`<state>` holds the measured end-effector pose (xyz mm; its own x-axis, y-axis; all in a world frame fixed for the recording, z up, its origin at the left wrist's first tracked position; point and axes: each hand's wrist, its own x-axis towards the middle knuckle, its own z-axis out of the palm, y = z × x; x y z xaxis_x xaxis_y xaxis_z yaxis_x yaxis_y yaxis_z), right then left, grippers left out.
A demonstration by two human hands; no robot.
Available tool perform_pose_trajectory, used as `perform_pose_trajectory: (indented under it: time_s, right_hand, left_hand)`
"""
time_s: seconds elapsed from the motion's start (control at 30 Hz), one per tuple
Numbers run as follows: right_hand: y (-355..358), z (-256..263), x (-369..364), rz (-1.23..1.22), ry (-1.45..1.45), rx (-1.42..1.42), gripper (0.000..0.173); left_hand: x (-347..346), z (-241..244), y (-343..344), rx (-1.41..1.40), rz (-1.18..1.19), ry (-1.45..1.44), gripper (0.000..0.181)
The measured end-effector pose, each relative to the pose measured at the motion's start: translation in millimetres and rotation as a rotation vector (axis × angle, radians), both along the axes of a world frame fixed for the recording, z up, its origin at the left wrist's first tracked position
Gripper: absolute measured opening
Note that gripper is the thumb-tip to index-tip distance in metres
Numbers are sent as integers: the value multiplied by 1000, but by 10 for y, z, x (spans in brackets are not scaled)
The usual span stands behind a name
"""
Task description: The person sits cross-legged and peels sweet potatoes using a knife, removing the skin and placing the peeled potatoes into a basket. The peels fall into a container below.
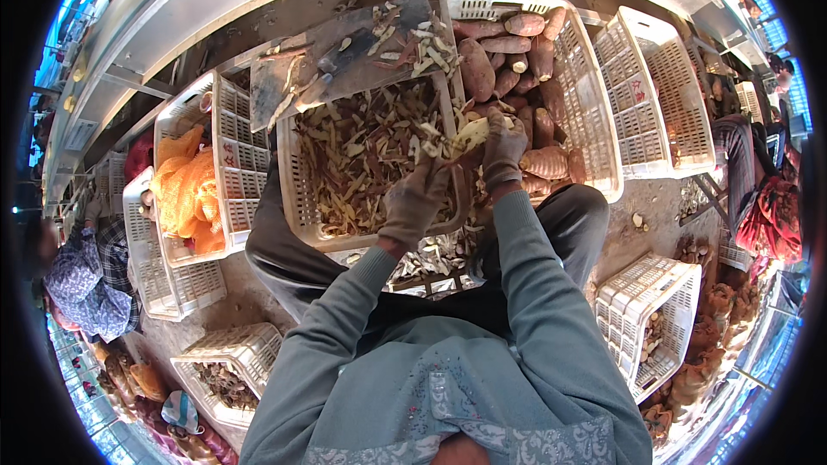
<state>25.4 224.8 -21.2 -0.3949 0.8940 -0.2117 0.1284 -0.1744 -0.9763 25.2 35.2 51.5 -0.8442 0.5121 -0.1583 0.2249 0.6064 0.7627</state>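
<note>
My right hand [504,145], in a knit work glove, is closed around a partly peeled sweet potato [473,132] with pale flesh showing. My gloved left hand [417,197] is beside it, over the right part of a white plastic crate [373,239] filled with peelings [362,161]. Its fingers are bunched near the tuber; whether they hold a tool is hidden by the fingers and loose peel. Unpeeled sweet potatoes [478,71] lie in another white crate [597,110] at the right.
A dirty board [278,87] with scraps and what looks like a knife [314,90] lies beyond the peelings. Orange mesh bags [187,187] fill a crate at left. More crates [646,316] stand around. People sit at far left [90,278] and far right [740,161].
</note>
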Motion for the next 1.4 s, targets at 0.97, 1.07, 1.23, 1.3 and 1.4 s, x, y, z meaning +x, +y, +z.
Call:
perform_pose_trajectory:
  time_s: [0.97, 1.07, 1.23, 1.3, 1.4]
  right_hand:
    - [-511, 323, 58, 286, 518, -488, 30]
    - [-501, 477, -44, 81, 409, -272, 36]
    - [-75, 621, -139, 247, 626, -637, 39]
    - [-95, 625, -123, 333, 641, -702, 35]
    - [-238, 546, -99, 320, 568, -536, 37]
  left_hand:
    - [-101, 68, 52, 222, 142, -162, 54]
    - [137, 216, -125, -27, 37, 133, 57]
    - [326, -187, -544, 22, 125, -65, 57]
    - [98, 76, -366, 189, 217, -158, 53]
    - [-96, 321, -127, 276, 139, -50, 51]
